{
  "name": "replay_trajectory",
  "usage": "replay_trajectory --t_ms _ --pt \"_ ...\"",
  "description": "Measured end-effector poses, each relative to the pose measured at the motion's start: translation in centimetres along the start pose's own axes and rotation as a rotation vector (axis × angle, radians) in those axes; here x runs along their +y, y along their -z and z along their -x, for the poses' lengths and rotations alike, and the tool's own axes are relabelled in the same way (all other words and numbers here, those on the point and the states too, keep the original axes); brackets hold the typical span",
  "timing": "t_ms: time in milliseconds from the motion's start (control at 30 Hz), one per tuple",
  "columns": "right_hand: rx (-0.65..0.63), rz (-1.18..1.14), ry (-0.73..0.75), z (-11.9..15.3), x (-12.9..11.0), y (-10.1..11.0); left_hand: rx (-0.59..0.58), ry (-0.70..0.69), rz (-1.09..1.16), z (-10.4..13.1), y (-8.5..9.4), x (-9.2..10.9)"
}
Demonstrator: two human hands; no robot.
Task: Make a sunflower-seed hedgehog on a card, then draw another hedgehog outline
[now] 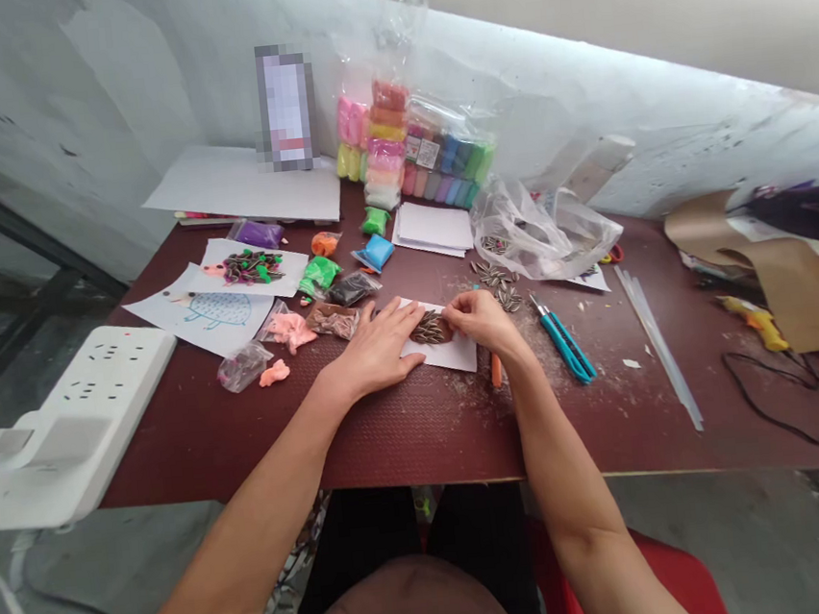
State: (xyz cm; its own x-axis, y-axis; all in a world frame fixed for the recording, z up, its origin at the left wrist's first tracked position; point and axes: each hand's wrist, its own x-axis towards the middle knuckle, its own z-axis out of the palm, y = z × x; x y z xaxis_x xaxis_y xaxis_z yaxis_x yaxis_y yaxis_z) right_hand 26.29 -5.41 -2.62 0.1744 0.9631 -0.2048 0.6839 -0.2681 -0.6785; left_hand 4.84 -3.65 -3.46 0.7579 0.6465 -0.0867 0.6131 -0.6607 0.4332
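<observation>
My left hand [382,346] lies with fingers spread on the left part of a small white card [460,352]. On the card is a brown patch covered with striped seeds [427,328]. My right hand [481,319] is at the patch's right edge, its thumb and index finger pinched together; whatever sits between them is too small to make out. Loose seeds [506,296] lie in a pile just beyond my right hand. An orange tool [496,370] is partly hidden under my right wrist.
Teal-handled tools [564,340] and clear sticks [658,346] lie to the right, with a yellow glue gun [765,323] beyond. Clay packets [319,275], a hedgehog drawing [218,309] and a white power strip [104,404] are left. A plastic bag [551,235] and stacked paper [431,230] sit behind.
</observation>
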Motion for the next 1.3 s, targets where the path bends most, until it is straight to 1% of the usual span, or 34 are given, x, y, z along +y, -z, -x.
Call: replay_trajectory --t_ms 267,333,433,533,667,767,933,1300 --pt "0.017 0.032 0.007 0.0 -0.1 -0.2 0.008 -0.009 0.001 -0.1 -0.1 -0.1" --pt "0.069 0.028 0.023 0.4 -0.1 -0.1 0.003 -0.011 0.004 -0.1 -0.1 -0.1" --pt "0.183 0.017 0.054 1.3 -0.2 -0.1 -0.001 -0.014 0.01 -0.1 -0.1 -0.1" --pt "0.221 0.008 0.086 2.0 -0.5 -0.4 0.0 -0.018 0.007 0.0 -0.1 -0.1" --pt "0.232 0.037 0.091 2.1 -0.7 -1.3 -0.004 -0.021 -0.001 0.1 -0.1 0.0" --pt "0.214 0.048 0.07 1.9 -0.6 -1.7 -0.016 -0.024 -0.003 0.2 0.0 0.1" --pt "0.189 0.057 0.044 1.8 -0.7 -1.4 -0.024 -0.023 -0.011 0.2 0.2 0.4" --pt "0.195 0.104 0.015 1.8 -0.8 -1.5 -0.033 -0.023 -0.044 0.2 0.2 0.5"
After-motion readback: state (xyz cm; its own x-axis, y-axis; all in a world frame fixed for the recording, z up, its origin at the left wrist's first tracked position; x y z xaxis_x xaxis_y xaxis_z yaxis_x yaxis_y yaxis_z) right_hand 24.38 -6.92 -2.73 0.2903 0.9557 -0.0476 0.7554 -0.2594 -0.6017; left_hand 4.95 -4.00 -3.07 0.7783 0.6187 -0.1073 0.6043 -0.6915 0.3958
